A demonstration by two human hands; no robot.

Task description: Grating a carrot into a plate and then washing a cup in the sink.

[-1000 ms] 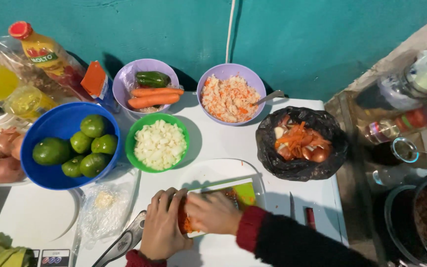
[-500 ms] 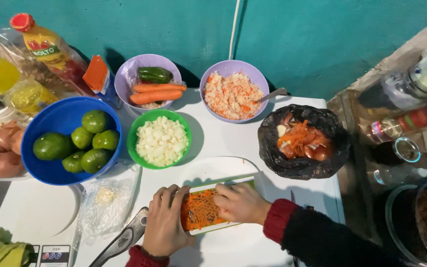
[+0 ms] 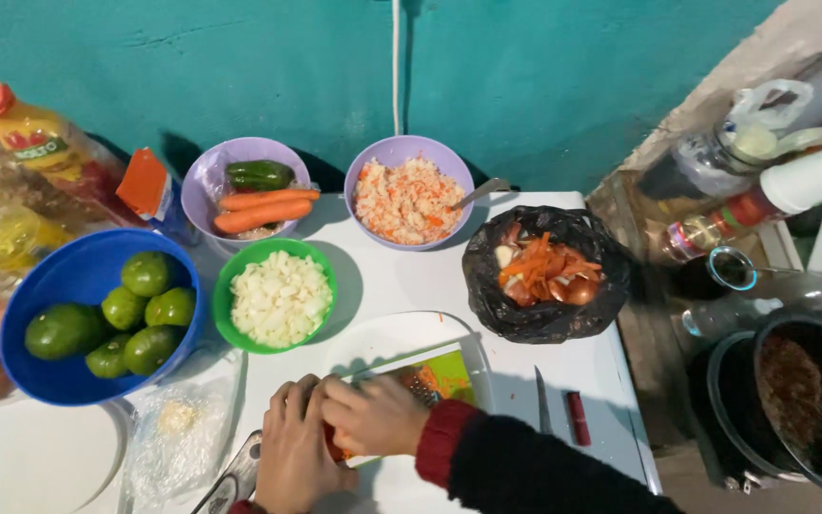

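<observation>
Teal wall, white counter (image 3: 401, 286) | left hand (image 3: 289, 457) steadies green-framed grater (image 3: 435, 379) on white plate (image 3: 382, 341) | right hand (image 3: 378, 417) grips carrot stub, mostly hidden | whole carrots (image 3: 266, 209) wait in purple bowl (image 3: 204, 176); grating partway, I judge.

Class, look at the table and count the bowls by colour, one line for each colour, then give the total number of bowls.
Purple bowls: 2, one with carrots and a green pepper, one with a grated mix
Blue bowl: 1, with green fruit
Green bowl: 1, with diced white pieces
Total: 4 bowls
</observation>
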